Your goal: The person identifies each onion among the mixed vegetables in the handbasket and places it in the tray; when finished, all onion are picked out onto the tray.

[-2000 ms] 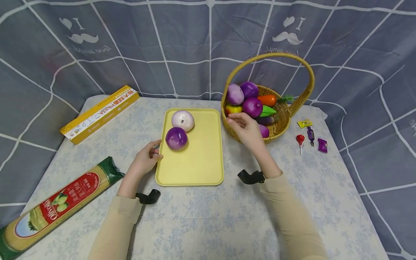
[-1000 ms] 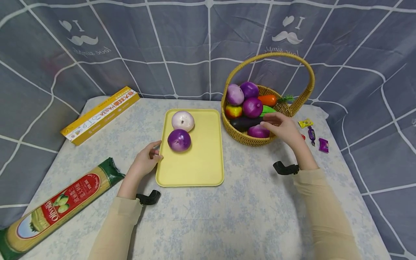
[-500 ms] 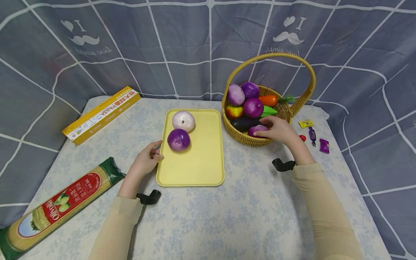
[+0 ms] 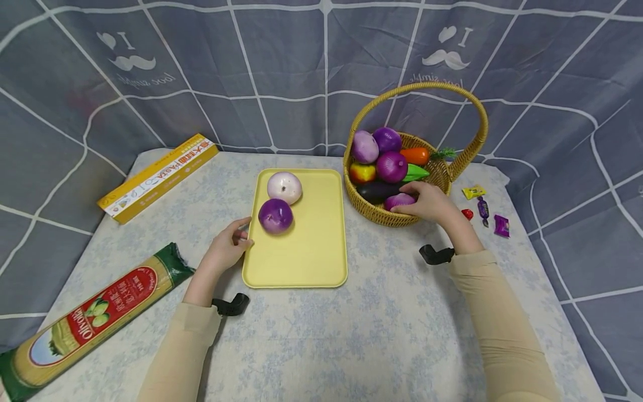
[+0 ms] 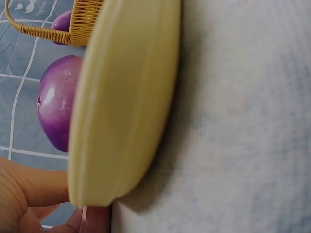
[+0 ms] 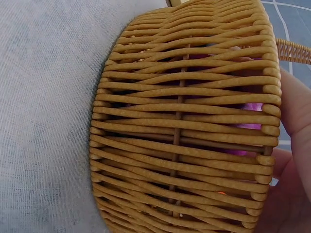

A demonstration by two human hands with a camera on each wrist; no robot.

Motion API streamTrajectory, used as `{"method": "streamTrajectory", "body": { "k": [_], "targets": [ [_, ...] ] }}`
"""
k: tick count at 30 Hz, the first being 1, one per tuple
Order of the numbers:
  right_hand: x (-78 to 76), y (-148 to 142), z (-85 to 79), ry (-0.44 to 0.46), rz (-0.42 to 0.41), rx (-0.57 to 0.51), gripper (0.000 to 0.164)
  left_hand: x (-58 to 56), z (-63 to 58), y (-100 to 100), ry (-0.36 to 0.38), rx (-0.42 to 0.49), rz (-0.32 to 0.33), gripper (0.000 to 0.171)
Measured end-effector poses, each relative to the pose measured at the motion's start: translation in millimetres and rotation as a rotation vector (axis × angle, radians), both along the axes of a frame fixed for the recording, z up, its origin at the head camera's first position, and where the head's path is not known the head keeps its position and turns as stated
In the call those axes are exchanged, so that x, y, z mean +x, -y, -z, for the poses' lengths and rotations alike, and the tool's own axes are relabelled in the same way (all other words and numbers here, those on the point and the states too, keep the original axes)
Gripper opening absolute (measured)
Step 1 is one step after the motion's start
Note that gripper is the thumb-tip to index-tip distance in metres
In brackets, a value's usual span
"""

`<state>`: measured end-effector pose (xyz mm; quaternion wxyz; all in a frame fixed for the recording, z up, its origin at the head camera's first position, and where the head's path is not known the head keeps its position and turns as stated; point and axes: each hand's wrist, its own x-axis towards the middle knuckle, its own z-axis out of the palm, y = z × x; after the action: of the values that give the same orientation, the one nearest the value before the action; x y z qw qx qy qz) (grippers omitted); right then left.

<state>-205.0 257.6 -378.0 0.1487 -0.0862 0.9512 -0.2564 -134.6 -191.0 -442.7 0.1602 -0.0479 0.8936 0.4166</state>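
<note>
My left hand [image 4: 228,245] pinches the left rim of the yellow tray [image 4: 311,245]; in the left wrist view the thumb lies at the rim and the fingers [image 5: 97,218] are under it. On the tray sit a pale round vegetable [image 4: 284,187] and, touching it, a purple round one [image 4: 276,216]. Inside the wicker basket [image 4: 372,215], my right hand [image 4: 427,202] grips a purple onion [image 4: 398,201] near the front wall, thumb in front and fingers behind. A dark eggplant [image 4: 374,192] lies just left of the onion. In the right wrist view the basket's weave hides most of the onion.
More vegetables fill the basket: a purple onion [image 4: 392,167], a carrot [image 4: 414,156] and a green pepper [image 4: 415,172]. The tall basket handle [image 4: 482,128] arches above. Candies [image 4: 501,225] lie at right. A pasta box [image 4: 158,178] and spaghetti pack [image 4: 100,312] lie at left.
My right hand has moved rightward across the basket, then lowered onto the front onion and taken hold of it. The eggplant now lies further left. The purple vegetable on the tray shifted slightly.
</note>
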Motion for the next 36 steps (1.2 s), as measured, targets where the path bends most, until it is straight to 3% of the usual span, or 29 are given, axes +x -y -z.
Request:
{"method": "streamTrajectory", "body": {
  "k": [6, 11, 17, 26, 32, 36],
  "targets": [
    [0.5, -3.1, 0.9, -0.021, 0.019, -0.008, 0.069, 0.2, -0.2, -0.2, -0.005, -0.001, 0.006, 0.058],
    [2.7, -7.4, 3.0, -0.024, 0.095, -0.075, 0.072, 1.1, 1.0, 0.7, 0.000, 0.007, 0.005, 0.058],
    [11.0, -8.5, 2.1, -0.030, 0.199, -0.249, 0.075, 1.6, 1.1, 1.6, -0.002, 0.010, 0.005, 0.058],
    [28.0, 9.9, -4.4, -0.164, 0.338, -0.472, 0.064, 0.5, -0.1, 1.3, -0.007, 0.006, 0.012, 0.058],
    [35.9, 30.9, -3.0, -0.255, 0.363, -0.740, 0.051, -0.3, 0.4, 0.4, -0.018, 0.003, 0.014, 0.058],
    [36.7, 46.4, 0.0, -0.258, 0.337, -0.859, 0.047, 0.1, 0.5, 0.2, -0.024, 0.001, 0.014, 0.057]
  ]
}}
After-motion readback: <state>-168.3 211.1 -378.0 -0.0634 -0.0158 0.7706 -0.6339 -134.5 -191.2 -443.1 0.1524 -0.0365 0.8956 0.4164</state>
